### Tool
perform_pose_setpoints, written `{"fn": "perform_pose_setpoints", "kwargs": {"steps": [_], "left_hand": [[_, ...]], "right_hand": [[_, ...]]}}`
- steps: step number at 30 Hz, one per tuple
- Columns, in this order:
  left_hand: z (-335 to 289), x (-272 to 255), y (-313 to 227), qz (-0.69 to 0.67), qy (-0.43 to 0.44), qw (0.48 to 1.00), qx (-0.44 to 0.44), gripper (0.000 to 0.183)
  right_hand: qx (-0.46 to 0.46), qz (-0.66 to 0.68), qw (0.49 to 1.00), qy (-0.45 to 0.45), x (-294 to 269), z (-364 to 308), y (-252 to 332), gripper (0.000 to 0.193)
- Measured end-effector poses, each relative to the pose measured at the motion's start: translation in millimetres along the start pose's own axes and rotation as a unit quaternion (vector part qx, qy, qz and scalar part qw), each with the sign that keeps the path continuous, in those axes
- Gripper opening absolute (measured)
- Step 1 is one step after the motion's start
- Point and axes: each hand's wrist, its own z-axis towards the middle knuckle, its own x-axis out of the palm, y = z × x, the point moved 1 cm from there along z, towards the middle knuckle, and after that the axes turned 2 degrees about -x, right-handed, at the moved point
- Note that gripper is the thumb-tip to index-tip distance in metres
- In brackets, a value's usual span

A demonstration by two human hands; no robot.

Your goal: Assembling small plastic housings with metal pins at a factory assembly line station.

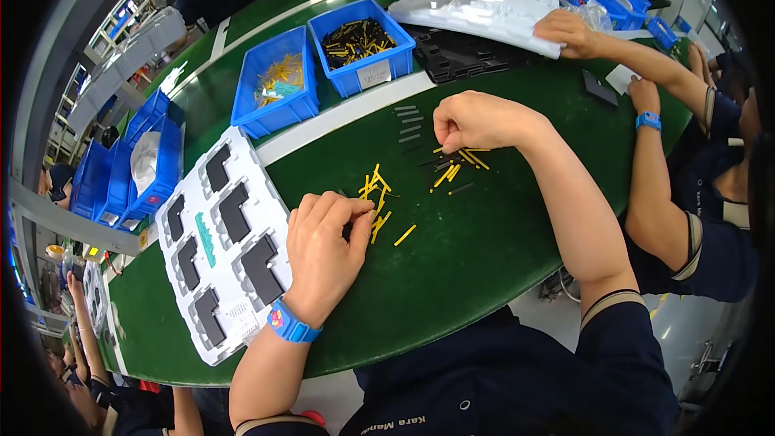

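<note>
My left hand (pixel 327 246), with a blue wristband, reaches over the green table, thumb and forefinger pressed together at the edge of a small heap of yellow strips (pixel 378 186). Whatever sits in that pinch is too small to name. Farther right, my right hand (pixel 488 121) bends down with its fingertips closed just above a pile of mixed yellow and black strips (pixel 454 171); its fingers hide what they hold, if anything. Several dark strips (pixel 410 119) lie in a neat column between the two hands, toward the far side. One yellow strip (pixel 405 235) lies apart, nearer to me.
A white tray (pixel 190 194) with black L-shaped parts (pixel 234 214) stands left of my left hand. Beyond are blue bins of yellow strips (pixel 242 117) and black-and-yellow strips (pixel 374 74). At right, a co-worker's hand (pixel 565 31) holds a clear plastic tray (pixel 468 12) over black trays.
</note>
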Motion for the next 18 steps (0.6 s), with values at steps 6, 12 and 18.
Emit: {"fn": "perform_pose_setpoints", "kwargs": {"steps": [6,12,18], "left_hand": [[-3,2,1,-0.02,-0.004,1.0,0.014,0.005],[-4,0,1,-0.01,0.004,1.0,0.011,0.005],[-3,-2,1,-0.016,0.012,1.0,-0.002,0.004]], "right_hand": [[-0.04,-0.039,0.998,-0.007,-2,-9,6,0.007],[-0.053,0.033,0.996,-0.056,-12,-15,18,0.011],[-0.129,0.209,0.968,-0.055,0,-9,18,0.018]]}}
